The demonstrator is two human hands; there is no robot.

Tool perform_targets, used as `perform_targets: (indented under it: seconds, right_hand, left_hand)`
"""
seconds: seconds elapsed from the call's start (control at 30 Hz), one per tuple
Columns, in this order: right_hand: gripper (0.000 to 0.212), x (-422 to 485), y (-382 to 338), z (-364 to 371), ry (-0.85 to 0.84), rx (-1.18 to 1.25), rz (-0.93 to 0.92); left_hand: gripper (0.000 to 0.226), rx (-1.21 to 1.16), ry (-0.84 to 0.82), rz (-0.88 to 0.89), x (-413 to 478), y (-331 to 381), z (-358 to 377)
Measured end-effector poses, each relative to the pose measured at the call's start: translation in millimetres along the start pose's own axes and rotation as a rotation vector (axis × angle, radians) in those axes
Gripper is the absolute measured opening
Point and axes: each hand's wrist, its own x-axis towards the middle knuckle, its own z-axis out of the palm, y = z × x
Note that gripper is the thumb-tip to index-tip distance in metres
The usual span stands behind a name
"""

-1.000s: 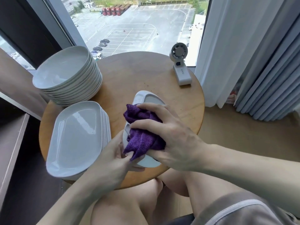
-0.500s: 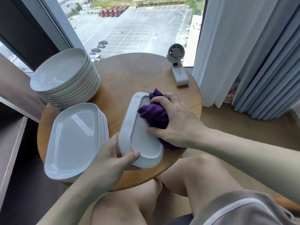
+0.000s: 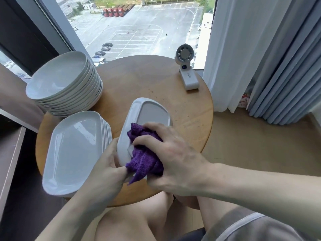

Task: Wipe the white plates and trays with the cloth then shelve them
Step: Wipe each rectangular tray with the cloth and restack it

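My left hand [image 3: 106, 173] grips the near end of a white oblong tray [image 3: 147, 113], held upside down and tilted above the round wooden table [image 3: 187, 119]. My right hand [image 3: 172, 157] presses a bunched purple cloth [image 3: 145, 157] onto the near half of the tray's underside. A stack of white oblong trays [image 3: 73, 150] lies at the table's left front. Behind it stands a stack of round white plates [image 3: 64, 82].
A small white desk fan [image 3: 186, 70] stands at the table's far right edge. A window runs behind the table, with white and grey curtains [image 3: 260, 54] on the right. A dark ledge [image 3: 10, 153] lies to the left. My knees are under the table's near edge.
My right hand has slid the cloth from the far right side of the tray's underside back toward its near end. The left hand keeps its hold on the tray.
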Motion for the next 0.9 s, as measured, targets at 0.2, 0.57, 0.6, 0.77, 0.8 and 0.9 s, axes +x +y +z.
perform_targets:
  seconds: [0.2, 0.57, 0.6, 0.77, 0.8, 0.9]
  right_hand:
    - [0.071, 12, 16, -5, 0.028, 0.002, -0.013]
    - [0.061, 31, 61, -22, 0.125, -0.058, 0.367]
    - [0.062, 29, 58, -20, 0.115, -0.063, 0.357]
    - [0.066, 16, 32, -10, 0.030, -0.060, 0.275]
    - [0.066, 12, 26, -6, 0.008, -0.042, 0.244]
    - [0.067, 0, 11, 6, -0.046, 0.001, 0.143]
  left_hand:
    - [0.055, 0.068, 0.011, -0.018, 1, 3, 2]
    - [0.057, 0.142, 0.077, -0.038, -5, 10, 4]
    - [0.058, 0.139, 0.082, -0.035, -5, 9, 5]
    - [0.058, 0.067, 0.123, -0.014, -1, 6, 6]
    - [0.058, 0.048, 0.131, -0.006, 0, 6, 5]
    - [0.056, 0.032, 0.138, 0.016, 2, 7, 0]
